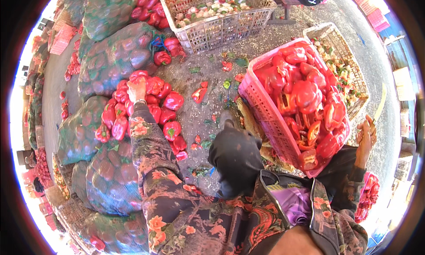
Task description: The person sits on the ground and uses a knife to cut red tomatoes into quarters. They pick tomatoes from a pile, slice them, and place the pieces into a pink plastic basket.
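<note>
My left hand (136, 89) reaches into a loose heap of whole red bell peppers (174, 100) and touches the ones at its top. Its fingertips are partly hidden among them, so a firm grip cannot be made out. Over on the right, my right hand (366, 135) is closed around a knife, whose long, narrow, pale-yellow blade (382, 100) points up and away from me. Between my hands, a pink plastic crate (272, 125) stands tilted beside my knee, heaped with cut and hollowed red peppers (307, 95).
Full green mesh sacks of peppers (116, 59) line the left side. A whitish crate (222, 29) holding pepper cores stands ahead; another crate of cores (355, 62) sits behind the pink one. Scraps, seeds and a piece of red pepper (200, 93) litter the ground.
</note>
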Motion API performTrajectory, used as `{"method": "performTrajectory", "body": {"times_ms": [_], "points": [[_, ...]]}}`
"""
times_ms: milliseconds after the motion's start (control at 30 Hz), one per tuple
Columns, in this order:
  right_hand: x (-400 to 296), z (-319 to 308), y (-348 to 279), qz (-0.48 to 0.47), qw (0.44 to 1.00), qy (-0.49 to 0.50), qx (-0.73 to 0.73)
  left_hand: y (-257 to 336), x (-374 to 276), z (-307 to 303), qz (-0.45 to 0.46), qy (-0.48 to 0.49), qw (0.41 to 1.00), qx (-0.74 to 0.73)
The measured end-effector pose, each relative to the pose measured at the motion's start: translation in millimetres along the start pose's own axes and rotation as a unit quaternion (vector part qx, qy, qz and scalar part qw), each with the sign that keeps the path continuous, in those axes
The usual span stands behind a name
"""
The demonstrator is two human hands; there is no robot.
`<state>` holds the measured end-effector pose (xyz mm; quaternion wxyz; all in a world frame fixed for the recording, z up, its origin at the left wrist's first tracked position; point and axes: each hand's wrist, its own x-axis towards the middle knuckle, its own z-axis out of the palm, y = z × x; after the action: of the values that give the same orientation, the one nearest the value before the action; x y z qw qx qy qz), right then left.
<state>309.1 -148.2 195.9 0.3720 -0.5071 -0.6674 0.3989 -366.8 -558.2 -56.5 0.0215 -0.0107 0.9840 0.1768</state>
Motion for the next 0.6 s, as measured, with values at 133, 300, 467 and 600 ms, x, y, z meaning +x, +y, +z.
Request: {"method": "performTrajectory", "body": {"times_ms": [133,300,467,600], "points": [[-0.2,10.2,-0.8,0.013,0.998,0.040,-0.038,-3.9,23.6,27.5,-0.050,-0.070,0.995,0.051],[0.2,26.9,-3.3,0.022,0.997,0.030,-0.074,-9.6,45.3,36.3,-0.106,-0.040,0.994,0.001],[-0.3,50.7,-5.1,0.031,0.997,0.004,-0.072,-16.9,37.0,36.8,-0.090,-0.039,0.993,-0.071],[-10.9,67.8,-18.1,0.045,0.997,0.024,-0.057,-5.4,6.2,26.3,-0.008,0.015,0.960,-0.279]]}}
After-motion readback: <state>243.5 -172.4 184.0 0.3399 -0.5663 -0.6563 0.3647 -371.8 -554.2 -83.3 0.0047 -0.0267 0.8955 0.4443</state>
